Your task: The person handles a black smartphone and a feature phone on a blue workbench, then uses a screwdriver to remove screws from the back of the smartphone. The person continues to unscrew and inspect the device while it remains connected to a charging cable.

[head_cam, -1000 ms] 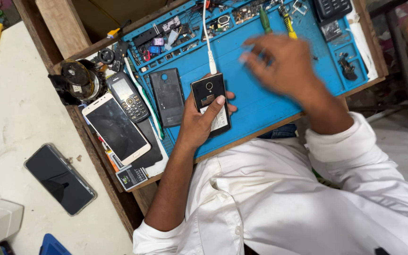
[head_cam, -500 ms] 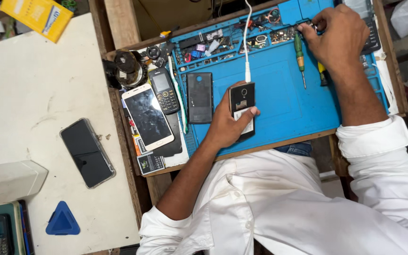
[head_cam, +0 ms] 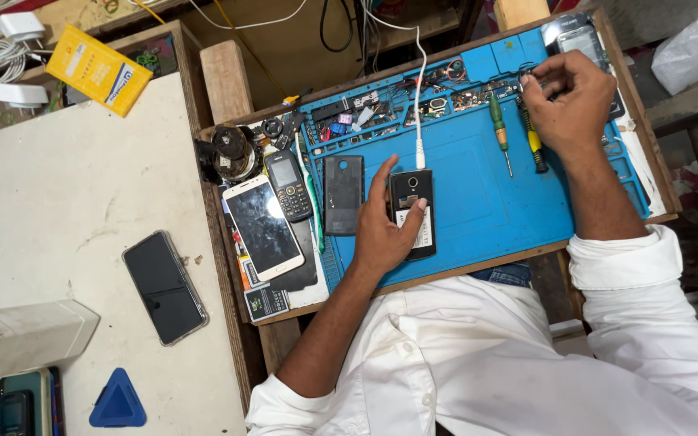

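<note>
The left hand lies on the blue mat, fingers loosely spread, holding down a small black phone that rests back-up with its cover off; the thumb crosses the phone's lower part and the forefinger runs up along its left edge. A white cable comes down from above and plugs into the phone's top end. Just left of that hand, apart from it, a dark back cover lies flat on the mat. The right hand is well apart from the phone, up at the mat's far right corner, fingers curled together and pinching something small among the parts trays; what it pinches is too small to tell. Beside that hand lie a green-handled screwdriver and a yellow-handled screwdriver, the yellow one partly under its fingers. Left of the mat sit a keypad phone and a white smartphone, face up. On the pale table further left lie a black smartphone, a blue triangular pick and a yellow box.
</note>
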